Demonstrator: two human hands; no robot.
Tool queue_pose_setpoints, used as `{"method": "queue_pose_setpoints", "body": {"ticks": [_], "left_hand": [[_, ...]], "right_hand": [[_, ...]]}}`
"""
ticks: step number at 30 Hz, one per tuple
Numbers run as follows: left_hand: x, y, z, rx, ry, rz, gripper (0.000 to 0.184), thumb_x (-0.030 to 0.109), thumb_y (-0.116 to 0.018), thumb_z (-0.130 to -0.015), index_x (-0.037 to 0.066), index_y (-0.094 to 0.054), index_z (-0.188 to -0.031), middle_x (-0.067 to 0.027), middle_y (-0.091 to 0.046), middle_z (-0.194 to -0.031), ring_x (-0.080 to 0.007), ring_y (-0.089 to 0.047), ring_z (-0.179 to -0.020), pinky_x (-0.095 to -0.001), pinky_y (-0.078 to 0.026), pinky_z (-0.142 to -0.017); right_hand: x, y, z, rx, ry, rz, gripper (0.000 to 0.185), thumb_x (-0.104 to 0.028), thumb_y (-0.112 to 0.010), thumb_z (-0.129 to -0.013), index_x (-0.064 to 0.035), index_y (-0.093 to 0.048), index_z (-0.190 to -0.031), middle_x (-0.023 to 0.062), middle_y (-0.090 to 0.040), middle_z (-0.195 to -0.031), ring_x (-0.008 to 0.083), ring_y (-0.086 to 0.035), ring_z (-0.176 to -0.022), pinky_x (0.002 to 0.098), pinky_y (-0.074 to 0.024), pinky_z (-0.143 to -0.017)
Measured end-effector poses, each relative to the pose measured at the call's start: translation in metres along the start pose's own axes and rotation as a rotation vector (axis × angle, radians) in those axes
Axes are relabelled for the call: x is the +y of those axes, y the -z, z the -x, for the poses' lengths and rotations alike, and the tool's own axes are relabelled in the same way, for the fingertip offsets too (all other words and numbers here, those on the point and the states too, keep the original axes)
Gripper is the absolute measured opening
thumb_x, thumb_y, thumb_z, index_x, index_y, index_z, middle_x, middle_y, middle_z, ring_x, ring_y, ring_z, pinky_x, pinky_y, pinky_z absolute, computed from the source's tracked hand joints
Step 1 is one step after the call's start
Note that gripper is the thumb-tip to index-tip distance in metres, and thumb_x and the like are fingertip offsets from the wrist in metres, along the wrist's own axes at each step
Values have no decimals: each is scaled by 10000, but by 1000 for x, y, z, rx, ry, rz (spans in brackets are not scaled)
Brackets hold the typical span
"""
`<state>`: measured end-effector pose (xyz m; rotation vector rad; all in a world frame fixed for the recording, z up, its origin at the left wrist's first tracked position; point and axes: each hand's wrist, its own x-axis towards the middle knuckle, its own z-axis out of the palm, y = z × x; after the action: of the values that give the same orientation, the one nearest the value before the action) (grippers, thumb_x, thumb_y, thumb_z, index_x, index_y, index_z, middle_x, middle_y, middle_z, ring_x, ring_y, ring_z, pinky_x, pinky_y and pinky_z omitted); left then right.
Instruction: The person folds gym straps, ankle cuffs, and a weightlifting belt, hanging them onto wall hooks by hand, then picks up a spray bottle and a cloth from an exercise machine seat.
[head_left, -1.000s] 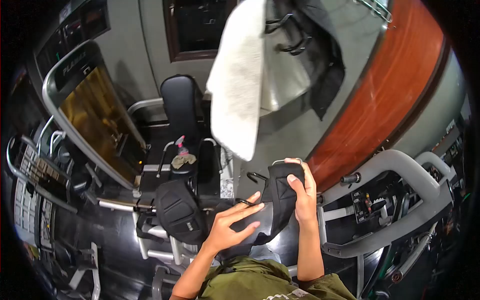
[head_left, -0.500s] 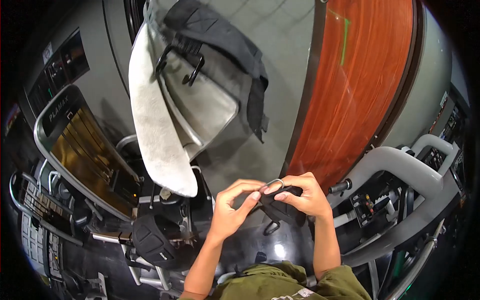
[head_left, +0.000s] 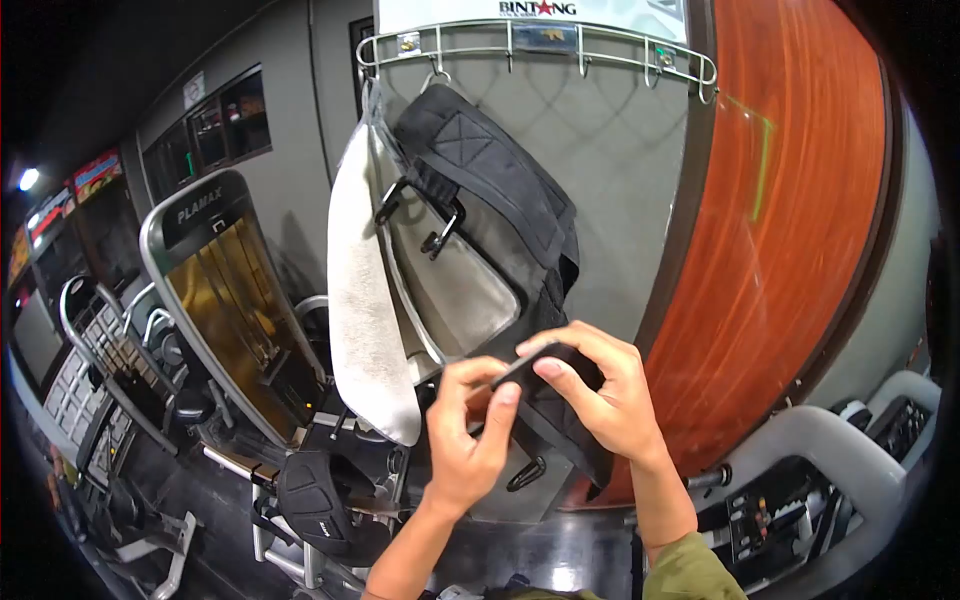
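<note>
A black padded strap point(head_left: 563, 425) hangs between my two hands, in front of the wall. My right hand point(head_left: 610, 400) is closed on its upper part, with the thumb on the near side and the fingers over the top. My left hand point(head_left: 468, 430) pinches the strap's upper edge near its end between thumb and fingers. A black metal hook or clip point(head_left: 526, 474) dangles below, beside the strap's lower part. Beyond my hands, another black padded strap point(head_left: 500, 165) with black hooks point(head_left: 446, 232) hangs alongside a pale fleecy pad point(head_left: 365, 280).
A wire hook rack point(head_left: 610, 68) is fixed to the wall above the hanging gear. A reddish wood panel point(head_left: 790, 220) stands to the right. Weight machines point(head_left: 215, 290) are on the left, with a grey-framed machine point(head_left: 850, 460) low at right. A black padded item point(head_left: 318, 500) rests on a frame below.
My view has tilted up, bringing the wire rack into sight. My hands have risen relative to the hanging gear, still holding the strap. The metal ring seen between my fingers is now hidden.
</note>
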<state>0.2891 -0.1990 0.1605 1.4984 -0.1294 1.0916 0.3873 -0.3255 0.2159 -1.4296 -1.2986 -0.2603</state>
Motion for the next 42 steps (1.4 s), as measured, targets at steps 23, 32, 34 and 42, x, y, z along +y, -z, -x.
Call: {"method": "queue_pose_setpoints", "body": {"ticks": [23,32,34,42], "left_hand": [[65,28,-212,186,-401,-534,211,208,-574,-1019,13,-562,-939,-13,-558,-595,-38,-432,-412,-238,-309,-343],[61,19,-233,158,-336,-431,237,246,-532,-1038,34,-495,-939,-34,-552,-565,-96,-480,-352,-261,-311,-309],[56,17,-238,155,-356,-439,232,241,-532,-1037,35,-496,-936,-29,-538,-548,-97,-481,-351,-261,-314,-306],[70,19,-236,81,-164,-433,178,118,-542,-1009,14,-481,-878,-83,-588,-554,-152,-545,-375,-287,-384,-344]], "right_hand": [[-20,-2,-195,280,379,292,329,-164,-774,-814,-18,-706,-1101,184,-730,-964,297,-718,-841,363,-540,-759],[-5,-3,-216,388,523,405,297,-171,-776,-820,-43,-717,-1082,131,-724,-991,312,-699,-852,367,-532,-749],[-4,-5,-217,414,529,422,303,-158,-791,-806,-35,-721,-1074,128,-728,-975,286,-704,-842,342,-534,-756],[5,-3,-214,444,578,602,305,-233,-787,-822,-88,-723,-1083,44,-644,-1005,237,-665,-719,339,-516,-617]]}}
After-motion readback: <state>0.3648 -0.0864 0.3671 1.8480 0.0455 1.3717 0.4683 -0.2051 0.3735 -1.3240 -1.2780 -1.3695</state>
